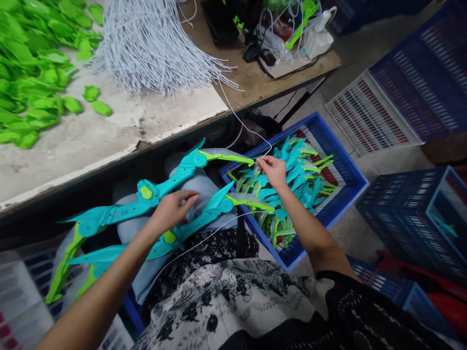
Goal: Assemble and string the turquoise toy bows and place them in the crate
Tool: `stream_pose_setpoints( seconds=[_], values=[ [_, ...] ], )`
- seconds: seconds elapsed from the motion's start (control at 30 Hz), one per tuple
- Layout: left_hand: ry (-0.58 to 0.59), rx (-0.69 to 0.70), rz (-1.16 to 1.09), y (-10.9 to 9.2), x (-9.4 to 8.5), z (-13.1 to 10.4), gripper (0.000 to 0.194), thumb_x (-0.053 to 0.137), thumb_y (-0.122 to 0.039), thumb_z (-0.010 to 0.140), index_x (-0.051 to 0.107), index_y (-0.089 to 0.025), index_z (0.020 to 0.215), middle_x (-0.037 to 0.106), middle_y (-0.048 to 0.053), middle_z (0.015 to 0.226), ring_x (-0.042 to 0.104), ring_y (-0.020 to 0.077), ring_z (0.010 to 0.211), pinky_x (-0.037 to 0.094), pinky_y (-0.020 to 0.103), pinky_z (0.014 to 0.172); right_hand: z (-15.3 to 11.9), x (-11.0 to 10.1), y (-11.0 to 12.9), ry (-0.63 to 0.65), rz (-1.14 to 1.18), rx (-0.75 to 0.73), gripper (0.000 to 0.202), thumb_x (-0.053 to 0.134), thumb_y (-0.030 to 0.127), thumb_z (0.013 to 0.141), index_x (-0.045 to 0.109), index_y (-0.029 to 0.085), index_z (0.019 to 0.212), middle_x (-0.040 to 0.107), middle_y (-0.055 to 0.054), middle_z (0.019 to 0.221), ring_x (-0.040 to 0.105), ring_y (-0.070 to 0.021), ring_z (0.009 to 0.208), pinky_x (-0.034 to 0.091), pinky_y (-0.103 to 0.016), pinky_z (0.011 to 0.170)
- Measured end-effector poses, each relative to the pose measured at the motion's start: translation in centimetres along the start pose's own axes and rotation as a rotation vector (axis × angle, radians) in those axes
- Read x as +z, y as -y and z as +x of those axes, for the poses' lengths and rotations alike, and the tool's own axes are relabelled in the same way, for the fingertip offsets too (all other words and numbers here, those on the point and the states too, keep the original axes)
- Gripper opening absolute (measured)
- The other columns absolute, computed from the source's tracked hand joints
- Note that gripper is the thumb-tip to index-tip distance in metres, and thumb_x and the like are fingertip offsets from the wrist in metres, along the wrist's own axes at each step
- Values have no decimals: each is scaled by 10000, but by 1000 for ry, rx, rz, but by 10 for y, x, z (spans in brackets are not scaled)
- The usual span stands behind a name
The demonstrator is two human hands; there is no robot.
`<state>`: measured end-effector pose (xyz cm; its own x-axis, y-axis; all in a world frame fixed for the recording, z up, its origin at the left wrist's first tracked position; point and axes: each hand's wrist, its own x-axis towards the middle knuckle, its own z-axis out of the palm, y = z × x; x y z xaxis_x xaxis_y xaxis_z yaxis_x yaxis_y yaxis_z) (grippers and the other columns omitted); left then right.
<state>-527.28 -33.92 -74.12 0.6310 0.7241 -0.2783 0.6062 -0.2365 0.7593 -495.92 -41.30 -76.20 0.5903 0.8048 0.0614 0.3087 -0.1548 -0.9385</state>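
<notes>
Two toy bows in teal and lime-green plastic lie across my lap, the far bow [127,210] and the near bow [204,218]. At the right tip of the far bow, my right hand [273,170] pinches a white cord [248,127] close to the tip's end. My left hand [174,210] hovers over the gap between the bows, its fingers loosely bent and thumb apart, with nothing visible in it. From the near bow's right tip another white cord [215,231] runs back toward my lap. My left forearm hides part of the near bow.
A blue crate [345,194] on my right holds many similar bows. The worktable [120,141] carries a heap of green plastic parts [36,82], a bundle of white cords [153,53] and a power strip [317,41]. More crates [401,214] stand farther right.
</notes>
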Motion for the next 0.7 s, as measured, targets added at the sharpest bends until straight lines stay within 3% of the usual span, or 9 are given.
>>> stream_pose_setpoints(
  seconds=[0.17,0.27,0.37,0.43,0.53,0.6,0.7],
  values=[
    [137,-144,-588,-25,44,79,295,633,-374,756,701,-150,936,714,88,957,648,195,839,483,275,747,0,3,-4,37,-127,-45,320,594,466,764,666,156,725,632,-11,636,553,-118,551,437,-244,571],
    [225,-302,-879,-38,73,109,230,618,-206,779,656,-111,985,710,87,813,645,152,692,491,277,700,1,4,-9,31,-280,-167,295,577,439,802,689,172,746,643,-23,679,569,-136,617,445,-264,636],
    [370,-350,-1052,-50,92,129,316,582,-113,797,585,-113,1113,701,75,739,649,154,628,503,298,672,3,6,-15,62,-371,-275,268,557,403,834,704,189,767,637,-33,719,575,-145,673,453,-276,676],
    [488,-317,-1109,-56,101,140,308,589,-111,804,582,-129,1111,709,84,774,664,161,650,512,309,687,5,8,-19,55,-368,-306,265,558,401,836,707,190,777,627,-43,766,582,-153,720,465,-282,688],
    [564,-270,-1124,-61,110,153,145,659,-164,784,643,-111,917,714,106,819,676,154,707,514,298,743,7,10,-25,40,-331,-312,267,567,423,825,697,192,797,620,-67,912,591,-176,860,488,-289,700],
    [542,-248,-1064,-63,114,157,143,706,-221,756,658,-100,814,712,105,784,671,145,706,514,284,745,6,10,-28,90,-308,-314,266,564,433,824,678,195,855,626,-75,989,589,-187,921,497,-293,704],
    [461,-231,-943,-64,112,154,199,736,-283,721,662,-98,718,694,82,678,653,144,634,517,275,675,3,9,-31,145,-359,-313,287,566,447,823,637,190,930,648,-73,968,594,-182,844,494,-315,730]
  ],
)
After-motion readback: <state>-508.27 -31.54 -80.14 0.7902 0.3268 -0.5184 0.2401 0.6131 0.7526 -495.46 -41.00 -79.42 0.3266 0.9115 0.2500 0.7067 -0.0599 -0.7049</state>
